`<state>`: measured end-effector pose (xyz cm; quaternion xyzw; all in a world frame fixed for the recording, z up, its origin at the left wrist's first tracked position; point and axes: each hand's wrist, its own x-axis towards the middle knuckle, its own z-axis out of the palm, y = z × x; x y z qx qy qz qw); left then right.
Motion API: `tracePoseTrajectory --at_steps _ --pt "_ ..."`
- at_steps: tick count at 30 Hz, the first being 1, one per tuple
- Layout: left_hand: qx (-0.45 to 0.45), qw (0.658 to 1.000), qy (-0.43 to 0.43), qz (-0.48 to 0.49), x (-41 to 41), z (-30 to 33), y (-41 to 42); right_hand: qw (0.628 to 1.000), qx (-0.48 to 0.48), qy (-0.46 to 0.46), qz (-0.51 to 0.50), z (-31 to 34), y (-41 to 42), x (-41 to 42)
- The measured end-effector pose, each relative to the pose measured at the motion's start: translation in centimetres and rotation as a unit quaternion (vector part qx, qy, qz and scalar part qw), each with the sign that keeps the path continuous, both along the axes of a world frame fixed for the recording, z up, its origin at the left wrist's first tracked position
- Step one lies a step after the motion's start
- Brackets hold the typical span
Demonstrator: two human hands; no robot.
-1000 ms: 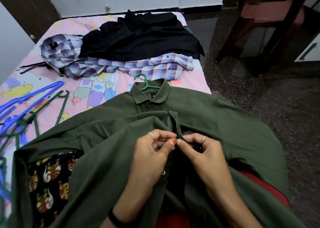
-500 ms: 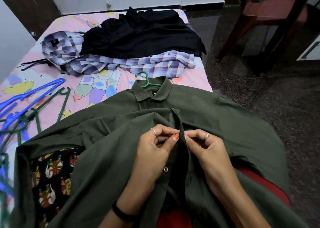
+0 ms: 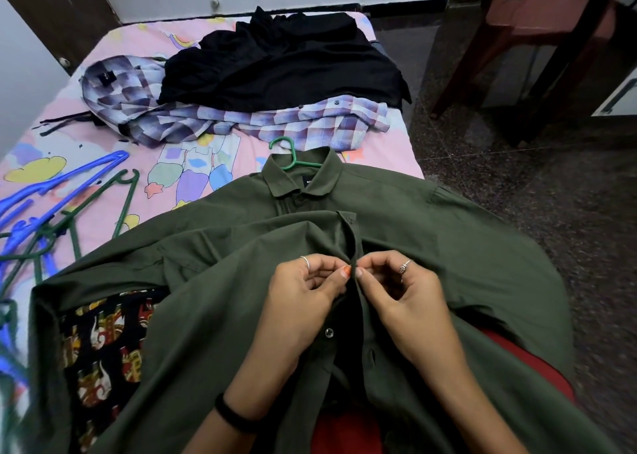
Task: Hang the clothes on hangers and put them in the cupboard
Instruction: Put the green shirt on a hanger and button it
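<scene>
Olive-green shirt (image 3: 448, 247) lies face up across the near end of the bed (image 3: 113, 50) and the lap, on a green hanger (image 3: 293, 157) whose hook sticks out past the collar. Left hand (image 3: 303, 291) and right hand (image 3: 406, 291) both pinch the placket edges, thumbs meeting mid-chest. Black garment (image 3: 286, 67) sits atop a checked shirt (image 3: 310, 122) at the far end; spare hangers (image 3: 51, 209) lie left.

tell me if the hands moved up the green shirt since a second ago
Yes. The left hand and right hand now pinch the green shirt placket slightly nearer its collar, farther above the undone button.
</scene>
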<state>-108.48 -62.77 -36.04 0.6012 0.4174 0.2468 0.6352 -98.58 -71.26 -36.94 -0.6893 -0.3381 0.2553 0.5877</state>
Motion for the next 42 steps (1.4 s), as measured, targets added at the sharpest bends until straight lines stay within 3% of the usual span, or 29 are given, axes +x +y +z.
tracePoseTrajectory --at_steps 4,8,17,20,23,25,28,31,34,38,42 --pt "0.029 0.999 0.039 -0.005 0.2 0.0 -0.1 0.986 -0.019 -0.163 -0.020 -0.4 0.0 -0.1" --pt "0.035 0.998 0.047 -0.005 0.6 0.1 -0.4 0.966 -0.028 -0.256 -0.019 -0.5 0.0 -0.2" --pt "0.040 0.998 0.037 0.015 1.0 0.1 0.0 0.968 0.006 -0.250 -0.033 -0.3 0.0 -0.4" --pt "0.014 1.000 0.011 0.014 1.0 0.2 0.0 0.987 0.018 -0.157 -0.033 -0.2 0.0 -0.3" --pt "-0.014 1.000 -0.009 -0.002 1.1 0.2 0.1 0.998 0.021 0.048 -0.025 0.4 0.2 0.2" --pt "-0.032 0.999 -0.017 -0.019 1.0 0.1 0.3 0.981 0.028 0.193 0.004 0.8 0.1 0.7" --pt "-0.048 0.997 -0.030 -0.053 1.1 0.1 0.8 0.925 0.048 0.374 0.049 1.0 0.0 1.4" --pt "-0.056 0.994 -0.028 -0.087 1.1 0.0 1.4 0.905 0.053 0.419 0.057 0.8 0.2 2.0" --pt "-0.034 0.992 0.000 -0.117 1.0 -0.3 2.0 0.934 0.027 0.348 0.070 0.4 0.5 2.2" --pt "0.000 0.994 0.027 -0.104 1.4 -0.5 2.6 0.991 -0.048 0.118 0.034 -0.4 1.4 2.6" --pt "0.041 0.993 0.058 -0.095 3.0 -1.0 3.6 0.991 -0.053 -0.113 -0.045 -0.1 1.1 2.1"
